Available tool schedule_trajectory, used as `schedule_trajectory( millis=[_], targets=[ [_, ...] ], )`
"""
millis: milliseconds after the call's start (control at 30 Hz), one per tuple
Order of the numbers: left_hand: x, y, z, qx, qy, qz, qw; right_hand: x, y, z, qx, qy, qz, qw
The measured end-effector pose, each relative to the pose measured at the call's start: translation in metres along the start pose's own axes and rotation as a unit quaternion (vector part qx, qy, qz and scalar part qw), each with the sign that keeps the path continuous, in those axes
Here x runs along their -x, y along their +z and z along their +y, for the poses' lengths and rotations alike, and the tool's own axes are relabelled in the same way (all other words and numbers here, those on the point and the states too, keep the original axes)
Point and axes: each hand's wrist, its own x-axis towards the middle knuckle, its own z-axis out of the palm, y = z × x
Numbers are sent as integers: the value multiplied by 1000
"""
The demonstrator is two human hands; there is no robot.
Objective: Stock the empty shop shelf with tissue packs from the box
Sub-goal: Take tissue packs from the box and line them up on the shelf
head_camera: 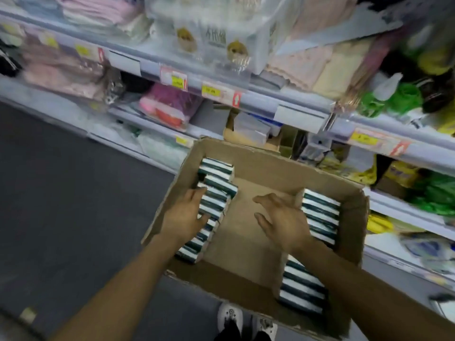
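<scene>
Reaching into box (258,158): left hand (183,215) touching tissue packs (214,193) standing on edge; right hand (283,217) fingers spread, empty.

Box (258,153): brown corrugated cardboard, matt, edges rough and frayed. Tissue packs (215,190): glossy film wrap, dark green and white, catching light. Shelf rails (290,100): smooth pale painted metal or plastic, cannot tell which. Price tags (211,91): paper. Folded goods (317,67) above: soft cloth. Floor (73,193): dark, matt.
</scene>
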Motion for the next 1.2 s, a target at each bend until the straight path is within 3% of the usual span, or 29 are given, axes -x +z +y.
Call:
schedule_trajectory(
  millis=[233,367,500,600,767,1067,1133,1200],
  targets=[
    [-75,45,-28,17,-40,2,999,-86,73,19,-42,16,-34,998],
    [-104,58,-31,-1,-100,-39,994,-125,107,17,-80,56,-75,992],
    [-117,72,-44,165,-161,-53,972,-145,124,16,-155,74,-110,979],
    [-115,72,-42,222,-181,-22,958,-141,125,18,-193,72,-94,974],
    [-106,63,-31,192,-149,25,970,-123,109,22,-249,82,-76,962],
    [-88,59,14,-17,-9,-23,1000,-67,73,49,-276,137,-31,951],
    [-85,56,22,21,25,-2,999,-55,63,57,-294,151,-12,944],
    [-81,45,30,133,25,18,991,-41,47,62,-338,171,13,926]
  ],
)
